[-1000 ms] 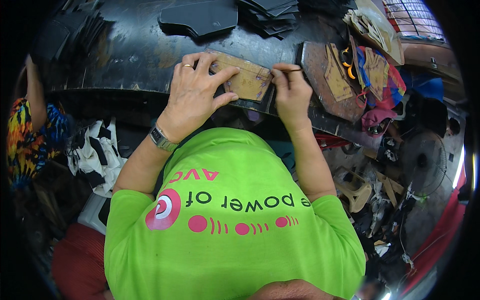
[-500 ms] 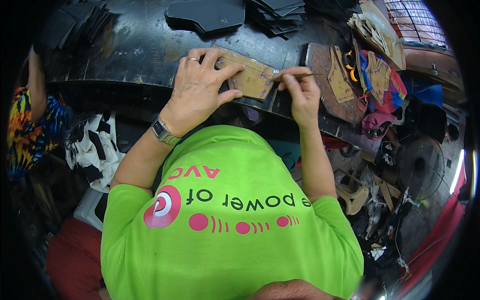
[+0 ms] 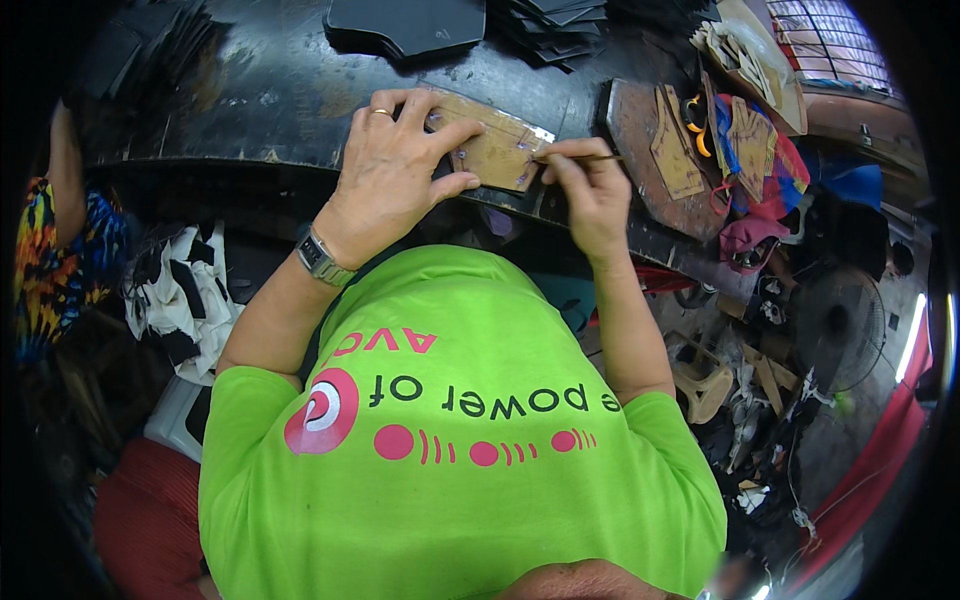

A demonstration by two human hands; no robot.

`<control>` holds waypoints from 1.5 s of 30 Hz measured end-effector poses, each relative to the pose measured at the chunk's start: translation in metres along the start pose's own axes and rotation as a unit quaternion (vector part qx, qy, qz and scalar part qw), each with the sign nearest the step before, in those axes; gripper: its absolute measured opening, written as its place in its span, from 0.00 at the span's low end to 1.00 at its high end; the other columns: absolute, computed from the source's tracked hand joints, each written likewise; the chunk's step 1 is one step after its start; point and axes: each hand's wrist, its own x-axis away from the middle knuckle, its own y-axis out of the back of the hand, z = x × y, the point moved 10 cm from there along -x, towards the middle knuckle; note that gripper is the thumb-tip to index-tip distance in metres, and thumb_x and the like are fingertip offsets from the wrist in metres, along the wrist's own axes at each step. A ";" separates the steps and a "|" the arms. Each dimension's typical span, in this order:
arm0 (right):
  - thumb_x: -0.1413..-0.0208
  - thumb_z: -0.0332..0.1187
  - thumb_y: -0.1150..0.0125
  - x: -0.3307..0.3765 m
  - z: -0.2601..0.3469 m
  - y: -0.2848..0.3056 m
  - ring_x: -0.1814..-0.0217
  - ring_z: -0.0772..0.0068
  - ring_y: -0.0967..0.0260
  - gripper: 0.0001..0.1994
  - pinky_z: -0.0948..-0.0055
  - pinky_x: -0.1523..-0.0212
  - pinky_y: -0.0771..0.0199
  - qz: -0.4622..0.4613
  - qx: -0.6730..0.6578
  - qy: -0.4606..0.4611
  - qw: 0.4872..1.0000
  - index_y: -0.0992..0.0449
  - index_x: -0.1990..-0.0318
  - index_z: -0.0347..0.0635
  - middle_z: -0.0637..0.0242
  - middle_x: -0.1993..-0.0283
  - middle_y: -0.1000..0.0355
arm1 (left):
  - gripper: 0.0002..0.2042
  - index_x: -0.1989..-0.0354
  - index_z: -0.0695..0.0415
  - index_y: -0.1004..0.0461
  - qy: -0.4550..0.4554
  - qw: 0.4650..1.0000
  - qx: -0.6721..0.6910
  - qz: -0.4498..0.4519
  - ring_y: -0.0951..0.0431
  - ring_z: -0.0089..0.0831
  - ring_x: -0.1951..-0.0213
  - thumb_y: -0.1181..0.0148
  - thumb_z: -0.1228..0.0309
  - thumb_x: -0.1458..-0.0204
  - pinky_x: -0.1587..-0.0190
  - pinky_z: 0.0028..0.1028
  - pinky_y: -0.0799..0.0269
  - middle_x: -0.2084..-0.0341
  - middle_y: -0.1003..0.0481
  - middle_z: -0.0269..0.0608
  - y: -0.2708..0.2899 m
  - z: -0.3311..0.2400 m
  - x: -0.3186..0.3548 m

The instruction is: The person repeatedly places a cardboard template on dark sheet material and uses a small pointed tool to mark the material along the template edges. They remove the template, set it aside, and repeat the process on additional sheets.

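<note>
A tan cardboard-like template (image 3: 497, 157) with small purple marks lies near the front edge of the dark worktable. My left hand (image 3: 400, 150) rests on its left part, fingers spread, pressing it down. A thin pen-like stick (image 3: 590, 157) is pinched in my right hand (image 3: 592, 190), its tip at the template's right side. Whether the tip touches the template or what lies under it is too small to tell.
Dark cut pieces (image 3: 410, 25) are stacked at the back of the table (image 3: 270, 90). To the right, a board (image 3: 650, 190) bears more tan templates (image 3: 677, 150) and orange-handled scissors (image 3: 697, 130). Another person's arm (image 3: 65, 175) shows at far left. A fan (image 3: 845, 330) stands at right.
My right hand has shifted slightly left with the stick, and its fingers have changed angle a little. My left hand stays on the template.
</note>
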 end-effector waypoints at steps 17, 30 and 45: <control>0.47 0.15 0.36 0.012 0.020 -0.022 0.60 0.53 0.23 0.10 0.65 0.57 0.23 0.062 0.110 0.039 0.991 0.23 0.58 0.36 0.56 0.62 0.23 | 0.27 0.42 0.38 0.19 0.011 1.000 -0.014 0.014 0.32 0.44 0.41 0.24 0.53 0.53 0.40 0.42 0.32 0.43 0.28 0.40 -0.002 0.001 0.002; 0.44 0.16 0.35 0.024 0.057 -0.043 0.63 0.60 0.24 0.08 0.67 0.59 0.25 0.099 0.306 0.260 0.910 0.22 0.59 0.35 0.58 0.63 0.21 | 0.26 0.43 0.39 0.19 0.005 1.000 -0.001 0.007 0.31 0.44 0.42 0.24 0.54 0.53 0.42 0.42 0.32 0.45 0.28 0.39 -0.001 0.001 0.000; 0.37 0.21 0.36 -0.001 0.063 -0.046 0.66 0.73 0.22 0.03 0.72 0.62 0.23 -0.002 0.370 0.293 0.881 0.20 0.58 0.37 0.61 0.65 0.21 | 0.27 0.42 0.37 0.19 0.019 1.000 -0.001 0.018 0.32 0.44 0.41 0.24 0.54 0.54 0.40 0.41 0.32 0.43 0.28 0.39 -0.002 0.002 0.002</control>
